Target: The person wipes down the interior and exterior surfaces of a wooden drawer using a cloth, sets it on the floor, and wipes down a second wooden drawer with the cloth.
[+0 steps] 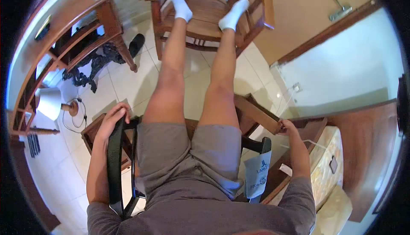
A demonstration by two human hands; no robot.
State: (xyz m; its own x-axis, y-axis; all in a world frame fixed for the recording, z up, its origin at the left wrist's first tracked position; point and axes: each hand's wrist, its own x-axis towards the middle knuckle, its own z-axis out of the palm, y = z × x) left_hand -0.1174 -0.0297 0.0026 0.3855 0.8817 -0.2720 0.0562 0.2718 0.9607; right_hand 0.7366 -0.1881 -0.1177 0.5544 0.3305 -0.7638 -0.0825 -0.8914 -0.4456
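Note:
My left hand [113,117] rests on the front of the black chair armrest [114,162], its fingers curled over the end. At the right, my right hand [288,128] is closed around the end of a brown wooden board [258,113], which looks like a drawer front; the fingertips are partly hidden. Beside my right thigh, a white packet with blue print [257,176] leans by the other black armrest [258,145]. Both legs stretch forward, with the feet in white socks [179,5] on a wooden armchair [205,15].
A white-shaded lamp [50,103] and its cable lie at the left, near wooden furniture [115,25]. A black slipper [136,45] is on the tiled floor [147,79]. A door [316,13] stands at upper right. A phone-like dark object [333,164] lies on a patterned surface [318,171].

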